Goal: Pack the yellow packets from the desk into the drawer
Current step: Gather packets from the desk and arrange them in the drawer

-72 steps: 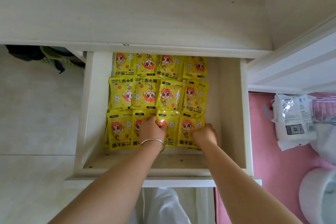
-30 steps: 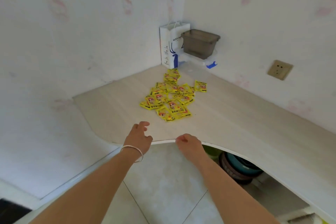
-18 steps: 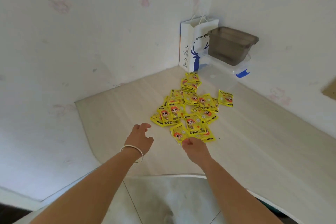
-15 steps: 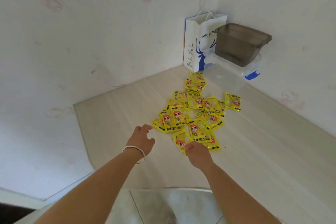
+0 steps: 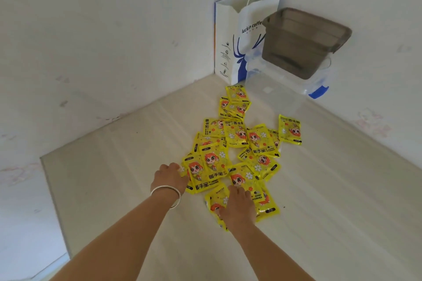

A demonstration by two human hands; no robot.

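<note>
Yellow hand-warmer packets (image 5: 237, 155) lie in a loose, overlapping heap on the pale wood-grain counter (image 5: 331, 201), spread from its middle toward the corner where two walls meet. One packet (image 5: 289, 129) sits apart at the right edge of the heap.

Left hand (image 5: 170, 178), silver bangle (image 5: 166, 191) on the wrist, rests at the left edge of the heap; its fingers lie against the nearest packet (image 5: 198, 177). Grip state: cannot tell, fingertips hidden behind the hand.

Right hand (image 5: 237, 207) lies palm-down on the closest packets; fingers extended over a front packet (image 5: 245, 181), pressing flat, nothing pinched as far as visible.

Corner of counter: white paper bag (image 5: 237, 41) printed "luckin coffee" with a blue deer mark, standing upright. Just beside it, a dark smoky plastic bin (image 5: 301, 41) sits on a clear plastic box (image 5: 280, 89) with a blue clip (image 5: 318, 92).

Drawer: not in view.
</note>
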